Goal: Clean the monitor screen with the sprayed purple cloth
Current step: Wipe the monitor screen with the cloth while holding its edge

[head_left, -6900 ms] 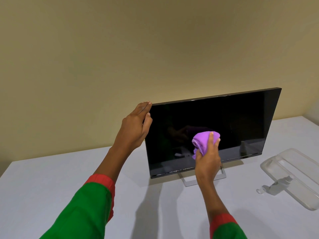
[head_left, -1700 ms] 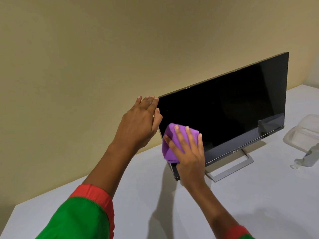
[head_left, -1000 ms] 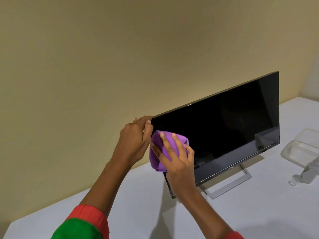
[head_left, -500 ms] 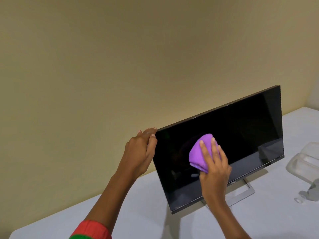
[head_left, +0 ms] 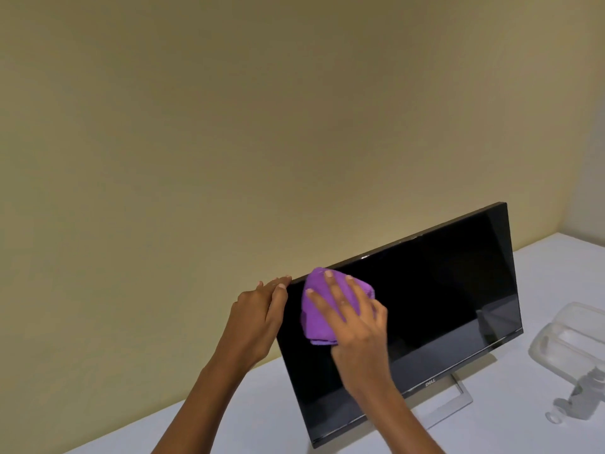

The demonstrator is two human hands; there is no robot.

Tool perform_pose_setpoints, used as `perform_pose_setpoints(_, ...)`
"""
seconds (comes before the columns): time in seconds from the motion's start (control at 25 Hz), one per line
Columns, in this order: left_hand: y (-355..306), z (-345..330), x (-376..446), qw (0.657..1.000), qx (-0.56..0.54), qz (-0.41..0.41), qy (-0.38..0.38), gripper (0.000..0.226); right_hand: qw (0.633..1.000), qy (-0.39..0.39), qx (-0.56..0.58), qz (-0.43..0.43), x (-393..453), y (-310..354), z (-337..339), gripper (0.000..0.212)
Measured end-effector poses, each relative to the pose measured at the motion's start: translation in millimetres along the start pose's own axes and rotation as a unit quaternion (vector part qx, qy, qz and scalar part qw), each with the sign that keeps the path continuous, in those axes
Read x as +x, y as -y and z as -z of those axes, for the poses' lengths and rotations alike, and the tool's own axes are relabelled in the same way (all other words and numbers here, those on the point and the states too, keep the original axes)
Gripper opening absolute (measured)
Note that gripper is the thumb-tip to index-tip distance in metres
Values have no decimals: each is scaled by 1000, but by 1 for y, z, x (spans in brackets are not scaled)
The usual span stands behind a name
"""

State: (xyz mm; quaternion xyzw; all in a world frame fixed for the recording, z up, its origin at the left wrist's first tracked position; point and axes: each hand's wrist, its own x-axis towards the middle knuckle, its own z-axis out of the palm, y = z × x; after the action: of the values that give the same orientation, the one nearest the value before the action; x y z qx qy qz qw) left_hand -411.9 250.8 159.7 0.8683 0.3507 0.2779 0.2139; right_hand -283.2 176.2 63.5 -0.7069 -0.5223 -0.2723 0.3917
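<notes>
A black monitor (head_left: 442, 299) stands on a silver frame stand on the white table, its dark screen facing me. My right hand (head_left: 353, 322) lies flat with spread fingers on a bunched purple cloth (head_left: 319, 309), pressing it against the screen's upper left corner. My left hand (head_left: 258, 319) grips the monitor's left edge at the top corner, fingers wrapped behind the panel.
A clear plastic container (head_left: 569, 339) sits on the white table (head_left: 245, 424) to the right of the monitor, with a small clear spray bottle (head_left: 579, 401) lying in front of it. A beige wall rises right behind the monitor.
My right hand has slid the purple cloth from the middle of the screen up and left to the top left corner. My left hand stays on the monitor's left edge.
</notes>
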Motion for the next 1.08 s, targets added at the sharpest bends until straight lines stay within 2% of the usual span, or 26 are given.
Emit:
perform_pose_setpoints(0.08, -1, -1, 3, 1000, -6, 6, 18, 42, 998, -2, -10, -61, 4, -32, 7, 96)
perform_pose_setpoints(0.2, -8, -6, 8, 999, -27, 8, 38, 41, 990, -17, -5, -139, 0, -63, 10, 101)
perform_pose_setpoints(0.36, -15, -10, 14, 996, -78, 22, 38, 42, 983, -22, 52, -175, -26, -52, 1, 103)
perform_pose_setpoints(0.44, -12, -8, 18, 994, -97, 32, 44, 46, 989, 2, 63, -136, -40, -31, -7, 104)
perform_pose_setpoints(0.52, -12, -4, 20, 992, -113, 33, 54, 54, 995, 32, 70, -59, -46, -6, -11, 99)
perform_pose_setpoints(0.64, -13, 1, 22, 988, -127, 35, 76, 52, 994, 48, 69, 64, -32, 21, -12, 77)
perform_pose_setpoints(0.8, -13, 12, 26, 978, -163, 55, 121, 55, 983, 42, 10, 180, -3, 23, -8, 48)
perform_pose_setpoints(0.96, -18, 13, 30, 985, -114, 29, 125, 41, 973, 19, -15, 227, 13, -1, 1, 27)
perform_pose_setpoints(1.08, -20, 12, 32, 986, -91, 10, 141, 43, 974, 14, -37, 224, 22, -34, 10, 26)
